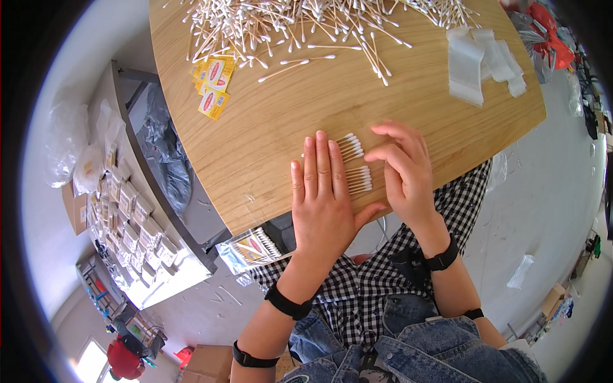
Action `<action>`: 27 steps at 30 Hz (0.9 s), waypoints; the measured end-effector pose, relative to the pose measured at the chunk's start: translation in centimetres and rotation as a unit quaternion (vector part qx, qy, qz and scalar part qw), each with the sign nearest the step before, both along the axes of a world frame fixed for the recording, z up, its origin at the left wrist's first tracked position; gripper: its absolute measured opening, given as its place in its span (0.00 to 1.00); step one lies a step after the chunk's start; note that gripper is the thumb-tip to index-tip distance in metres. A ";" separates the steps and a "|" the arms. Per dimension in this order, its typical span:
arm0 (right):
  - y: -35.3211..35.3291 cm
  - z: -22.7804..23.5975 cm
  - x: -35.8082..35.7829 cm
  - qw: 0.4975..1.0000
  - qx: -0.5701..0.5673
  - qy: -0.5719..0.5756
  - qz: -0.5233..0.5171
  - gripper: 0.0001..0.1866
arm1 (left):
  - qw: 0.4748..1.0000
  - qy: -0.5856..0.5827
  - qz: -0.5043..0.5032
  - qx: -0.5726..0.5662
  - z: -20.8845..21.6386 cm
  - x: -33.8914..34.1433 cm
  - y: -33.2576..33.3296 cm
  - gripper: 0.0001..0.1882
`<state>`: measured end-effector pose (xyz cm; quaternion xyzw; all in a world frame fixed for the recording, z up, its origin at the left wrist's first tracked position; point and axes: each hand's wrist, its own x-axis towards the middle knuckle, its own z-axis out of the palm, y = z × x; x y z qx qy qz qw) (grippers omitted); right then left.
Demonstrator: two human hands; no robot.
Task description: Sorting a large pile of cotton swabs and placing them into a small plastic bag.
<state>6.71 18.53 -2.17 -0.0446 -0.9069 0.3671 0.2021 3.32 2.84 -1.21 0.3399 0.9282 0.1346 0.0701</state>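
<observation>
My left hand (pixel 324 191) lies flat on the wooden table (pixel 268 153), fingers stretched out together and thumb apart. Beneath its fingers are cotton swabs, mostly covered. Their white tips stick out on the right in two neat rows, an upper row (pixel 350 147) and a lower row (pixel 359 179). Beside them hovers my right hand (pixel 408 169), its fingers bent and apart with nothing between them. Its index fingertip is close to the tips of the upper row; whether it touches them I cannot tell.
Loose cotton swabs (pixel 281 22) are heaped along the far side of the table. Yellow printed cards (pixel 214 102) lie at left, clear plastic sleeves (pixel 466 70) at right. A filled swab bag (pixel 252 247) is by the near edge. Packed bundles (pixel 137 223) cover a side table.
</observation>
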 end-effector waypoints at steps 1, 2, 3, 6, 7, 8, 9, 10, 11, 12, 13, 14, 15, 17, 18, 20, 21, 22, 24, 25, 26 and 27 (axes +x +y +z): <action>0.0 0.0 -0.1 1.000 0.000 0.001 0.000 0.15 | 1.000 -0.001 0.000 0.002 0.1 0.0 0.0 0.61; 0.0 0.0 -0.1 1.000 -0.004 0.004 -0.006 0.15 | 1.000 -0.001 0.000 0.003 0.1 0.0 0.1 0.61; -0.1 -0.1 -0.1 1.000 -0.010 0.007 -0.011 0.15 | 1.000 0.004 0.005 0.004 0.0 0.0 0.1 0.60; -0.3 0.0 -0.2 1.000 0.005 0.000 -0.006 0.15 | 1.000 0.011 0.011 0.005 -0.1 0.1 0.0 0.60; -0.3 0.0 -0.2 1.000 0.005 0.000 -0.006 0.15 | 1.000 0.013 0.011 0.005 -0.1 0.1 0.0 0.60; -0.2 -0.1 -0.2 1.000 0.013 -0.001 -0.007 0.15 | 1.000 0.013 0.011 0.005 -0.1 0.1 0.0 0.60; -0.2 -0.1 -0.2 1.000 0.020 -0.002 -0.008 0.15 | 1.000 0.006 0.006 0.005 -0.1 0.0 0.0 0.60; -0.2 0.0 -0.2 1.000 0.020 -0.002 -0.008 0.15 | 1.000 -0.001 0.001 0.005 -0.1 0.0 0.0 0.61; -0.2 0.0 -0.2 1.000 0.020 -0.004 -0.007 0.14 | 1.000 -0.001 0.002 0.006 -0.1 0.0 0.0 0.61; -0.2 0.0 -0.2 1.000 0.020 -0.006 -0.007 0.14 | 1.000 -0.001 0.002 0.006 -0.1 0.0 0.0 0.60; -0.2 0.0 -0.2 1.000 0.020 -0.006 -0.006 0.14 | 1.000 -0.001 0.002 0.006 -0.1 0.0 0.0 0.60; -0.1 0.0 -0.2 1.000 0.029 -0.005 -0.001 0.13 | 1.000 -0.001 0.002 0.006 -0.1 0.0 0.0 0.60; -0.1 -0.1 -0.2 0.999 0.039 -0.005 0.004 0.13 | 1.000 -0.001 0.002 0.005 -0.1 0.0 0.0 0.60; -0.1 0.0 -0.2 0.999 0.034 -0.004 -0.001 0.12 | 1.000 0.000 0.001 0.006 -0.1 0.0 0.0 0.60; -0.1 -0.1 -0.3 1.000 0.026 -0.004 -0.006 0.11 | 1.000 0.007 0.006 0.006 -0.1 0.0 0.0 0.60; -0.3 0.0 -0.5 1.000 0.022 -0.006 -0.010 0.11 | 1.000 0.016 0.011 0.006 -0.2 0.0 0.0 0.59; -0.4 0.1 -0.5 1.000 0.019 -0.010 -0.016 0.10 | 1.000 0.015 0.011 0.006 -0.2 0.1 0.0 0.59; -0.4 0.1 -0.5 1.000 0.020 -0.010 -0.016 0.10 | 1.000 0.015 0.010 0.006 -0.2 0.1 0.1 0.59; -0.6 0.1 -0.6 0.999 0.042 -0.015 -0.017 0.10 | 1.000 0.014 0.011 0.004 -0.2 0.0 0.0 0.59; -0.6 0.0 -0.6 0.999 0.042 -0.015 -0.016 0.10 | 1.000 0.013 0.011 0.002 -0.2 0.0 0.0 0.59; -0.7 -0.2 -0.6 0.999 0.051 -0.010 -0.016 0.11 | 1.000 0.014 0.012 0.002 -0.3 0.0 -0.1 0.59; -0.6 -0.2 -0.7 0.998 0.059 -0.004 -0.017 0.12 | 1.000 0.013 0.011 0.005 -0.3 0.0 -0.1 0.59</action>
